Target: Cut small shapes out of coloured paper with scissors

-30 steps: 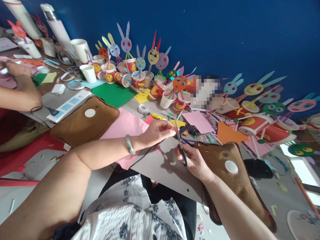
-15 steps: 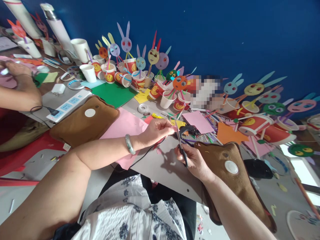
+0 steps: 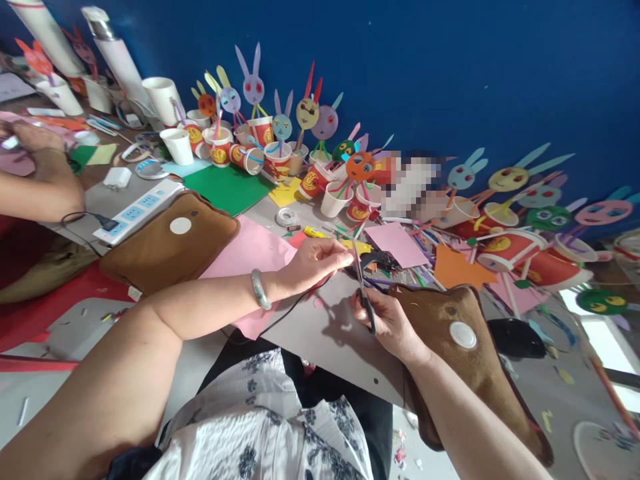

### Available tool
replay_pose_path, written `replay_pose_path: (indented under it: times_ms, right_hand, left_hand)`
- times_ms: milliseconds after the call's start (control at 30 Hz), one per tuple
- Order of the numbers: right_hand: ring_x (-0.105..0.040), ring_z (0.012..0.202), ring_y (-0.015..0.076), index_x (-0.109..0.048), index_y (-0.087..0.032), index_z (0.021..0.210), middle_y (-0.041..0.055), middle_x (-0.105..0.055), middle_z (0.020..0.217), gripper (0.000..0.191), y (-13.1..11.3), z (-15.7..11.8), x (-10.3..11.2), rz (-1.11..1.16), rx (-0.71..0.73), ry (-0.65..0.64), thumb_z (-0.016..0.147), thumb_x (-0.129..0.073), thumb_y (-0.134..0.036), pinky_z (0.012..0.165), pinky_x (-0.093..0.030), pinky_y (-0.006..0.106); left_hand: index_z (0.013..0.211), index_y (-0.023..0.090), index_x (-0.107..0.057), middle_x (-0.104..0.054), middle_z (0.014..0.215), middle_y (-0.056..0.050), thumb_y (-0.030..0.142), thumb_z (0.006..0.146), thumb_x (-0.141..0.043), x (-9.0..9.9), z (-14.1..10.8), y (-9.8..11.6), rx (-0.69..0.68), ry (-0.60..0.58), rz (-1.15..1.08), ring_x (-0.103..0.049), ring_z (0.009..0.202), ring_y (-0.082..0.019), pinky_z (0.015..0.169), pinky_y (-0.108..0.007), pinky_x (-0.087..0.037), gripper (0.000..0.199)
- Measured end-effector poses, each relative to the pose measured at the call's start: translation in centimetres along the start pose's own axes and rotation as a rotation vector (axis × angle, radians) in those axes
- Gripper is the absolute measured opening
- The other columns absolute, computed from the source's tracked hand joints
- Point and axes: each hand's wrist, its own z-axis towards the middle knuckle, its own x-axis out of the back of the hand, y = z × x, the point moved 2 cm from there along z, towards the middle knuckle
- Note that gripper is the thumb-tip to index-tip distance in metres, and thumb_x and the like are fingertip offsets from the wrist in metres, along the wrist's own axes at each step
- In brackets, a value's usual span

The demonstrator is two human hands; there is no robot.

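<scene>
My right hand (image 3: 384, 319) grips black-handled scissors (image 3: 367, 312), blades pointing up and away from me. My left hand (image 3: 317, 263), with a bangle on its wrist, is pinched at the fingertips beside the blades; what it holds is too small to make out. Beneath the left forearm lies a large pink sheet (image 3: 250, 250). A small pink scrap (image 3: 319, 303) rests on the grey table (image 3: 330, 343) below my hands.
Paper cups with rabbit-face figures (image 3: 282, 127) line the blue wall. Brown plush pads (image 3: 200, 250) flank my hands, a power strip (image 3: 140, 210) is at left, a black mouse (image 3: 517, 337) at right. Another person's hand (image 3: 37, 137) works at far left.
The scissor blades have shifted slightly and look more closed near my left fingertips. The pink bit seen at those fingertips before is barely visible now.
</scene>
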Motion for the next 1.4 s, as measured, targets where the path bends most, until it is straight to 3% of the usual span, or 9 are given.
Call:
replay_pose_path:
  times_ms: [267,700,1400]
  right_hand:
    - [-0.042,0.061,0.0135,-0.054,-0.019,0.068,-0.001,-0.051,0.063,0.061,-0.48,0.05,-0.06,0.01,0.006,-0.007,0.079,-0.062,-0.078,0.057,-0.035,0.028]
    - [-0.044,0.061,0.0142,-0.055,-0.019,0.067,0.0,-0.052,0.064,0.06,-0.27,0.01,-0.1,-0.025,0.011,0.014,0.08,-0.062,-0.077,0.056,-0.035,0.028]
    - [-0.041,0.062,0.0134,-0.054,-0.019,0.066,-0.0011,-0.05,0.064,0.061,0.08,0.07,-0.15,0.015,0.01,0.007,0.078,-0.063,-0.078,0.057,-0.034,0.028]
  left_hand:
    - [0.064,0.016,-0.052,-0.046,0.054,0.005,0.034,0.082,-0.068,-0.12,-0.2,-0.33,0.042,-0.099,-0.041,-0.039,0.051,-0.006,0.052,-0.023,-0.03,0.029]
    - [0.065,0.016,-0.053,-0.047,0.056,0.005,0.03,0.081,-0.066,-0.01,-0.07,-0.47,0.034,-0.121,-0.046,-0.042,0.053,-0.007,0.054,-0.023,-0.033,0.024]
    - [0.062,0.017,-0.053,-0.054,0.061,0.001,0.037,0.08,-0.06,0.19,0.48,-0.15,-0.004,0.024,-0.031,-0.048,0.06,-0.01,0.058,-0.024,-0.04,0.028]
